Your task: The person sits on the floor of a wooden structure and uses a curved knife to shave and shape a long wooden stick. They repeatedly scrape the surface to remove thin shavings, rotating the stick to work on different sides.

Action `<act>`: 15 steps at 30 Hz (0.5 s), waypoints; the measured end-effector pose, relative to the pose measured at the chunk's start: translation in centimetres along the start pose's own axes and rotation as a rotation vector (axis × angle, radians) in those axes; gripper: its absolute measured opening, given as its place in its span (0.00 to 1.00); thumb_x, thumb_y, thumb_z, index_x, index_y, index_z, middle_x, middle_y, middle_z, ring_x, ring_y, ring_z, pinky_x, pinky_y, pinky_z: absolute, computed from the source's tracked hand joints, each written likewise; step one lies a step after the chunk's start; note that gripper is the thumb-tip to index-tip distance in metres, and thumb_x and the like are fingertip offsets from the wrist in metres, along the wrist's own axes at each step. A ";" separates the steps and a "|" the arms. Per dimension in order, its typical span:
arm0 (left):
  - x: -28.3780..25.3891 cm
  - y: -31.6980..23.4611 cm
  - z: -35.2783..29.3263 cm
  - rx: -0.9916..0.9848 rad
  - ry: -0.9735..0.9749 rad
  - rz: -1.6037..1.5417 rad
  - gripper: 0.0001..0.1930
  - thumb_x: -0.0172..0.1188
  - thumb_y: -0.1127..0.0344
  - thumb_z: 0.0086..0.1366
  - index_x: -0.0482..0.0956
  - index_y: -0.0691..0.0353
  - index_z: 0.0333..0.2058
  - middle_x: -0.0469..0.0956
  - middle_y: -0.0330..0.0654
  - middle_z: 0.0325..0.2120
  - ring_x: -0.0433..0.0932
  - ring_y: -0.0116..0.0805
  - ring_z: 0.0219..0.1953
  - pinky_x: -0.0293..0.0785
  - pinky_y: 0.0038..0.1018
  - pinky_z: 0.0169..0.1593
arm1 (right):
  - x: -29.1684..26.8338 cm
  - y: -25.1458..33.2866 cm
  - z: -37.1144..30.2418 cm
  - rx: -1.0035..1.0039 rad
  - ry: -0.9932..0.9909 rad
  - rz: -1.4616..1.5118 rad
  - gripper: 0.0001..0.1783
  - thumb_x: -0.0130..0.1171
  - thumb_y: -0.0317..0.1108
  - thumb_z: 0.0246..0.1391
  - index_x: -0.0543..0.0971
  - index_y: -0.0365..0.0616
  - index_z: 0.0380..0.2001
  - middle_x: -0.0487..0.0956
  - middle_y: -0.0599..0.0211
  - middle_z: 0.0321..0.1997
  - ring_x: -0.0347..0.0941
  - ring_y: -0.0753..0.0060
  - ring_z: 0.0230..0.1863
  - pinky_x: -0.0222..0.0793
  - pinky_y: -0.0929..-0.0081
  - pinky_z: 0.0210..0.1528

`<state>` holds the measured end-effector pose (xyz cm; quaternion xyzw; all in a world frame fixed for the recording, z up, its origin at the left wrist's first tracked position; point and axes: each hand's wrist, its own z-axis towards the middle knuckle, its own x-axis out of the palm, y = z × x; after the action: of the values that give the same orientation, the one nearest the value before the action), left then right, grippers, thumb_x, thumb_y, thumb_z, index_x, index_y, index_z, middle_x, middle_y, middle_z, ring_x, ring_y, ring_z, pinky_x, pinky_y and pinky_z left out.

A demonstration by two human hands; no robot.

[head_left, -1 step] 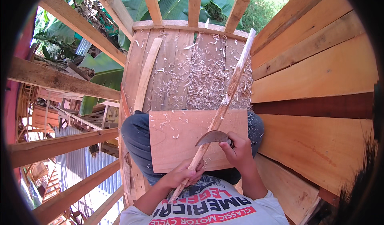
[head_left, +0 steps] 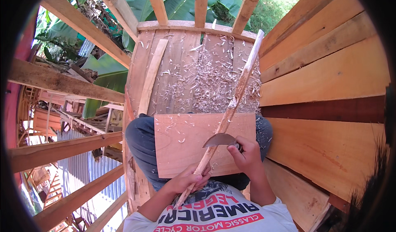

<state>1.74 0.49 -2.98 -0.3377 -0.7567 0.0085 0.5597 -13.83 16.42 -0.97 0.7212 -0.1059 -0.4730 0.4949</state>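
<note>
A long, roughly whittled wooden stick (head_left: 229, 113) slants from my lap toward the far right. My left hand (head_left: 191, 178) is closed around its near part. The handle of a curved, sickle-like knife (head_left: 219, 140) is in my right hand (head_left: 246, 153), its fingers wrapped round it. The dark blade lies across the stick, a little beyond my left hand. Underneath, a flat wooden board (head_left: 177, 145) rests across my lap, with a few curled shavings on it.
Wood shavings (head_left: 214, 83) litter the plank floor (head_left: 181, 83) ahead. A narrow loose wooden strip (head_left: 152, 76) lies at the left. Wooden railing bars (head_left: 66, 87) stand at the left and far side; a plank wall (head_left: 321, 145) rises on the right.
The knife blade and my right hand have shifted very slightly away from me and to the right. My left hand and the stick look the same.
</note>
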 end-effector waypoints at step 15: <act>0.5 -0.9 -0.3 -0.124 0.168 -0.176 0.26 0.60 0.43 0.54 0.59 0.57 0.32 0.58 0.29 0.15 0.57 0.16 0.13 0.52 0.12 0.17 | -3.8 2.0 -0.6 0.315 0.331 0.535 0.04 0.59 0.26 0.52 0.76 0.36 0.29 0.71 0.75 0.17 0.65 0.89 0.15 0.59 0.88 0.17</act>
<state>1.47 -0.02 -2.12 -0.3034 -0.7330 -0.1157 0.5978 -14.79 18.16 2.87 0.8022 -0.2813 -0.1811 0.4946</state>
